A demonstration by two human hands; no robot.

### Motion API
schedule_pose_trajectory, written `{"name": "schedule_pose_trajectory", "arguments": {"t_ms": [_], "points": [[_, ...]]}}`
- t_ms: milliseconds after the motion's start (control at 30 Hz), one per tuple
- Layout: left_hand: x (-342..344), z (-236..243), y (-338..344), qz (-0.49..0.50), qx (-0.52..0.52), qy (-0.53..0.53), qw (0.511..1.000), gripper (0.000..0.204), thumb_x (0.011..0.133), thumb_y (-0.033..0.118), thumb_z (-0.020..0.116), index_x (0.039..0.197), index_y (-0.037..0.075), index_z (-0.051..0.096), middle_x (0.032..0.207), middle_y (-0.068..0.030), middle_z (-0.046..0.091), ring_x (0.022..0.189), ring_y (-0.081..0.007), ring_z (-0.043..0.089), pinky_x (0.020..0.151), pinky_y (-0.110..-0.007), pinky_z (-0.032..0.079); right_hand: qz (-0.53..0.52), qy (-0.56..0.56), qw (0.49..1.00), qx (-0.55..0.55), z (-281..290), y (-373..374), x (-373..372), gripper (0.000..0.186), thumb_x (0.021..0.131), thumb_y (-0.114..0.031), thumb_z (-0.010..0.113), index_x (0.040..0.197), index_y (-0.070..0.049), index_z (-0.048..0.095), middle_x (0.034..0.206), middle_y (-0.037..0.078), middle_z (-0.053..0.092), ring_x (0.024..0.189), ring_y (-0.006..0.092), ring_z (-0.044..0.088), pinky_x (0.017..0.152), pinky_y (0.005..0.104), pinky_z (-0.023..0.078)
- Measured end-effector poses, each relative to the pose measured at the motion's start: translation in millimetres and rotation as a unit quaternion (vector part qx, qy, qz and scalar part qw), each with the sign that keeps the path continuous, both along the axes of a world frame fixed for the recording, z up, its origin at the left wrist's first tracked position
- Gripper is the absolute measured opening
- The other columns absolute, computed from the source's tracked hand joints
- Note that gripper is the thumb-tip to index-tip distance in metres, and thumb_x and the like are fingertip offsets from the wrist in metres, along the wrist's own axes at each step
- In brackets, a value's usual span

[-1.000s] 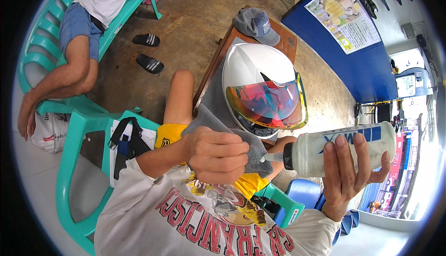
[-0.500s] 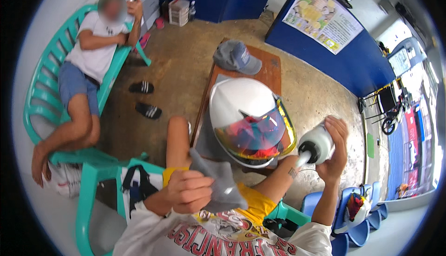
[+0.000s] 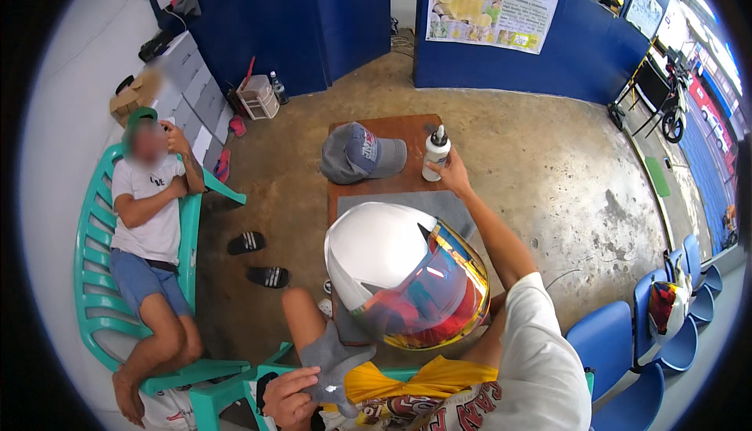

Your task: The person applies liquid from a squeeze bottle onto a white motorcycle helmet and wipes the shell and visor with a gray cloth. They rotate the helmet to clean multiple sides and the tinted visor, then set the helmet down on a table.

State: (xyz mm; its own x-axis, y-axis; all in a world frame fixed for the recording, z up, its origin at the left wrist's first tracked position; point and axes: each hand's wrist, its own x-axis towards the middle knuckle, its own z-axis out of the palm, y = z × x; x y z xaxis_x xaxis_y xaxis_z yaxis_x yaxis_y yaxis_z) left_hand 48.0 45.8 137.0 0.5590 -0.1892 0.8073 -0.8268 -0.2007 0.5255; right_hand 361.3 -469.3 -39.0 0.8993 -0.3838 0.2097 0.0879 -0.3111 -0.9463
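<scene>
From the white helmet point(image 3: 376, 247), your right hand point(image 3: 451, 169) grasps an upright bottle point(image 3: 435, 155) at one o'clock; your left hand point(image 3: 290, 397) pinches a gray cloth point(image 3: 330, 362) at seven o'clock.

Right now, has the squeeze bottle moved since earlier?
Yes: the bottle moved forward, to the far end of the wooden table, right of the gray cap.

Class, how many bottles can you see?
2: the white bottle in the right hand, a clear bottle on the floor beside a pale bin. More may be hidden.
</scene>
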Motion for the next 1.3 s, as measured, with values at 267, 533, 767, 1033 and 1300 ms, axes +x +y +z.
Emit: {"name": "schedule_pose_trajectory", "arguments": {"t_ms": [267,533,767,1033,1300], "points": [[15.8,9.4,-19.1,0.047,0.031,0.030,0.998,0.041,0.095,0.023,0.079,0.078,0.005,0.047,0.082,-0.0218,0.074,0.070,-0.0374,0.077,0.056,-0.042,0.064,0.012,0.001,1.000,-0.003,-38.1,0.4,21.3,0.079,0.080,-0.034,0.092,0.142,-0.005,0.053,0.132,0.015,0.068,0.126,0.0304,0.064,0.105,0.0426,0.049],[14.3,41.9,-21.5,-0.051,0.168,-0.094,0.980,0.020,0.076,0.003,0.074,0.091,-0.002,0.061,0.106,-0.0255,0.075,0.075,-0.0340,0.075,0.057,-0.035,0.058,-0.190,-0.109,0.976,-0.003,145.5,13.6,-179.2,0.040,0.100,-0.021,0.073,0.130,0.004,0.063,0.113,0.016,0.075,0.107,0.0213,0.070,0.098,0.0329,0.052],[-26.7,59.1,-63.5,-0.096,0.186,-0.135,0.968,0.021,0.077,0.003,0.074,0.094,-0.005,0.065,0.107,-0.0256,0.074,0.077,-0.0322,0.075,0.058,-0.034,0.059,-0.003,-0.334,0.921,-0.201,188.2,226.2,-456.8,0.036,0.082,-0.029,0.084,0.113,-0.016,0.072,0.133,0.020,0.056,0.124,0.0422,0.055,0.097,0.0579,0.048],[-100.3,27.5,-133.3,-0.202,0.220,-0.120,0.947,0.022,0.082,0.005,0.075,0.101,-0.003,0.067,0.111,-0.0234,0.074,0.082,-0.0331,0.075,0.065,-0.038,0.061,-0.161,-0.307,0.925,0.156,126.7,279.3,-507.9,0.060,0.089,-0.041,0.082,0.122,0.004,0.061,0.153,0.041,0.040,0.142,0.0520,0.045,0.115,0.0588,0.037],[-139.8,-9.2,-195.6,-0.157,0.208,-0.090,0.961,0.027,0.079,0.006,0.085,0.096,-0.001,0.066,0.098,-0.0188,0.078,0.078,-0.0326,0.076,0.067,-0.038,0.062,-0.106,-0.275,0.863,0.410,111.6,257.8,-531.3,0.060,0.096,-0.003,0.069,0.147,0.010,0.039,0.154,0.031,0.044,0.145,0.0425,0.047,0.119,0.0514,0.038]]}}
